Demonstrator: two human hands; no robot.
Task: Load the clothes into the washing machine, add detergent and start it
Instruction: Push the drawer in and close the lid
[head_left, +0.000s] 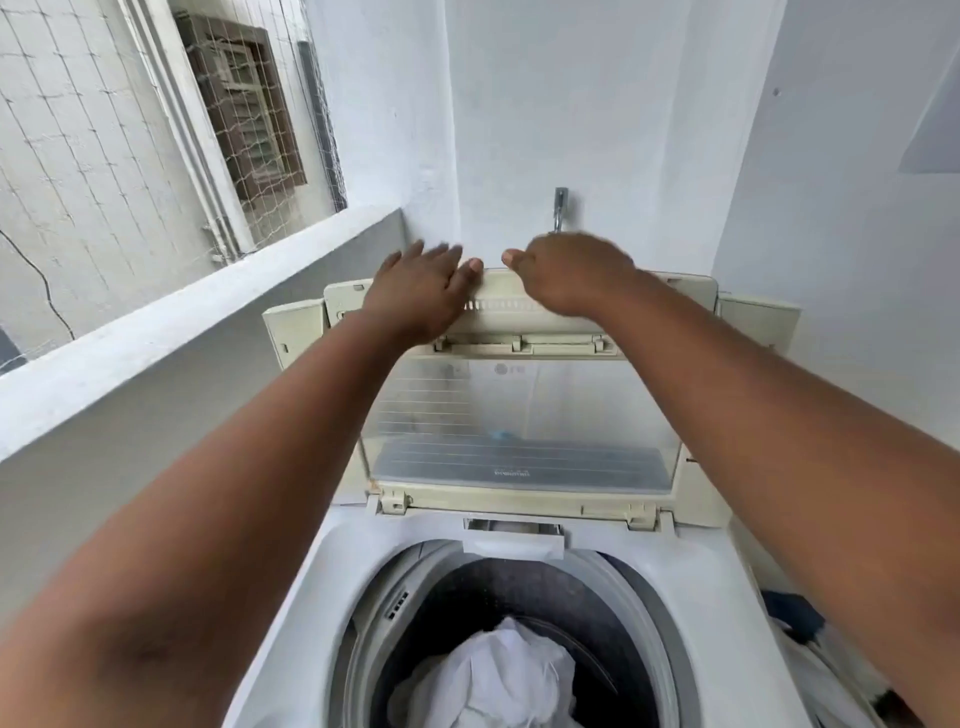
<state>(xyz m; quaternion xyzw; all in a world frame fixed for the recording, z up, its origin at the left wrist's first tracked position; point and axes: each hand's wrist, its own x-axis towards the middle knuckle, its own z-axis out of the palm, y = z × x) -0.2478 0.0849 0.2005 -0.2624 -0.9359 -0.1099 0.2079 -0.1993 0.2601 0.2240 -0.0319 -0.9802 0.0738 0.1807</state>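
A white top-loading washing machine (291, 597) fills the lower middle of the head view. Its folding lid (519, 415) stands raised, with a clear panel and a cream frame. White clothes (498, 675) lie in the dark drum. My left hand (415, 291) rests flat on the lid's top edge, fingers spread. My right hand (566, 270) is curled over the same edge just to the right, fingers hooked behind it. A small detergent drawer (514, 540) sits at the drum's back rim.
A tap (560, 208) sticks out of the white wall behind the lid. A grey ledge (208, 322) runs along the left, with netting and a neighbouring wall beyond. More laundry, white and dark blue (800, 623), lies to the right of the machine.
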